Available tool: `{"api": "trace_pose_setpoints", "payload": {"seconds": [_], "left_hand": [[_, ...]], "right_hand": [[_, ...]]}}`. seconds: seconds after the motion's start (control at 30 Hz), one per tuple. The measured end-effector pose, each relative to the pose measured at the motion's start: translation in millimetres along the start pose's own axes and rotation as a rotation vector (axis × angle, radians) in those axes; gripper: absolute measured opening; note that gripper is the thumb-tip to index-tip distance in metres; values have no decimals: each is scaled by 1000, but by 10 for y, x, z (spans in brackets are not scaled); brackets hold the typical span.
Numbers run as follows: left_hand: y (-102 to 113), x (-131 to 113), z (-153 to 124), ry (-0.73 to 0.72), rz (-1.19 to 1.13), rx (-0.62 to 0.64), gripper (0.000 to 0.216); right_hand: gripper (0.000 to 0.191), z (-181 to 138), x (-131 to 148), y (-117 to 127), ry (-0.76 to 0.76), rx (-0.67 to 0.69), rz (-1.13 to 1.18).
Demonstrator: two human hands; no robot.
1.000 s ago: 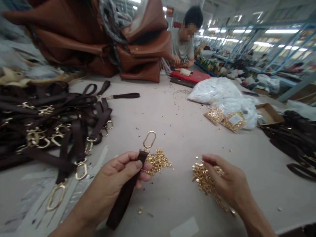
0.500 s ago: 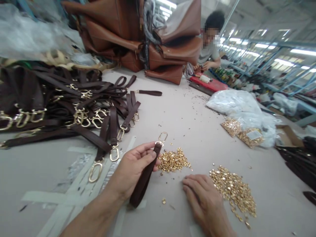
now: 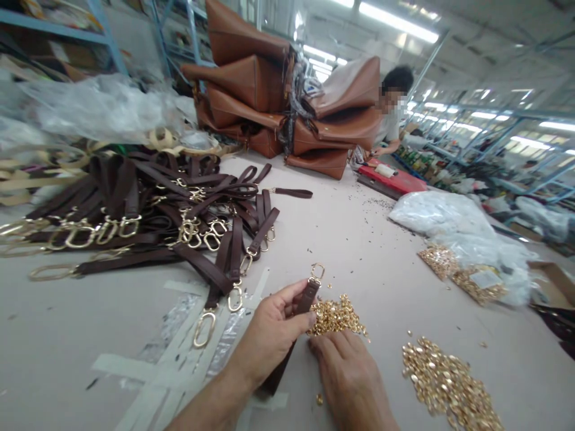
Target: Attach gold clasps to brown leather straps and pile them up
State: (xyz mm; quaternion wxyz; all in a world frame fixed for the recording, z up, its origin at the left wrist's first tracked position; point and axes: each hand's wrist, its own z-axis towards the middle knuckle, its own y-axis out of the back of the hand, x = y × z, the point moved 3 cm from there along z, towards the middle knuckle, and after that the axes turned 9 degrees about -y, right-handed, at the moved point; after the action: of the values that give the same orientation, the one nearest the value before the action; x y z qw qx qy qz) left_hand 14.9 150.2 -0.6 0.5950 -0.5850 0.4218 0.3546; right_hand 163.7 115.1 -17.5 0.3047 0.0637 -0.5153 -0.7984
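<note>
My left hand [image 3: 269, 335] pinches a dark brown leather strap [image 3: 306, 297] near its top end, where a gold oval ring [image 3: 317, 272] sticks up. The strap's lower part runs under that hand toward me. My right hand [image 3: 350, 377] lies palm down on the table with its fingertips at the near edge of a small heap of gold rivets [image 3: 336, 316]; what its fingers hold, if anything, is hidden. A second, larger heap of gold rivets [image 3: 449, 383] lies to the right of it.
A big pile of brown straps with gold rings [image 3: 148, 221] covers the left of the table. Tan leather bags [image 3: 287, 114] are stacked at the back. White plastic bags [image 3: 453, 221] and rivet packets [image 3: 462, 272] lie right. A person [image 3: 393, 114] works at the far end by a red tray [image 3: 395, 179].
My right hand has moved left from the larger rivet heap to the smaller one beside the strap. The left hand still grips the strap. The view has tilted upward.
</note>
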Motion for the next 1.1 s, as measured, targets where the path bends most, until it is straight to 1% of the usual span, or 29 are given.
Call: {"api": "trace_pose_setpoints", "payload": {"seconds": [0.07, 0.13, 0.23, 0.37, 0.43, 0.57, 0.7, 0.77, 0.87, 0.93, 1.03, 1.1], "left_hand": [[15, 19, -11, -39, 78, 3, 51], [27, 21, -30, -82, 199, -14, 48], [17, 2, -61, -88, 321, -17, 48], [-26, -39, -70, -47, 218, 37, 54], [-34, -56, -63, -19, 187, 65, 49], [-36, -69, -46, 59, 175, 113, 36], [-41, -54, -24, 74, 96, 99, 32], [-39, -32, -11, 78, 52, 73, 31], [-31, 10, -1, 102, 37, 46, 28], [-39, 19, -2, 94, 62, 64, 27], [-85, 2, -15, 75, 77, 137, 28], [-122, -16, -25, 70, 58, 187, 28]], "right_hand": [[25, 14, 17, 2, 21, 16, -16], [27, 21, 51, 7, 80, 16, -7], [31, 21, 84, 17, 148, -23, 39], [35, -4, 71, 14, 204, 12, 78], [34, -24, 44, 17, 211, 47, 90], [32, -49, -35, 22, 153, 93, 79], [27, -64, -115, -48, 138, 142, 65], [28, -79, -155, -94, 124, 110, 76], [30, -97, -198, -94, 51, 45, 150], [27, -82, -204, -20, -52, 86, 310], [21, 1, -196, 163, -340, 158, 656], [20, 76, -190, 259, -544, 149, 840]]}}
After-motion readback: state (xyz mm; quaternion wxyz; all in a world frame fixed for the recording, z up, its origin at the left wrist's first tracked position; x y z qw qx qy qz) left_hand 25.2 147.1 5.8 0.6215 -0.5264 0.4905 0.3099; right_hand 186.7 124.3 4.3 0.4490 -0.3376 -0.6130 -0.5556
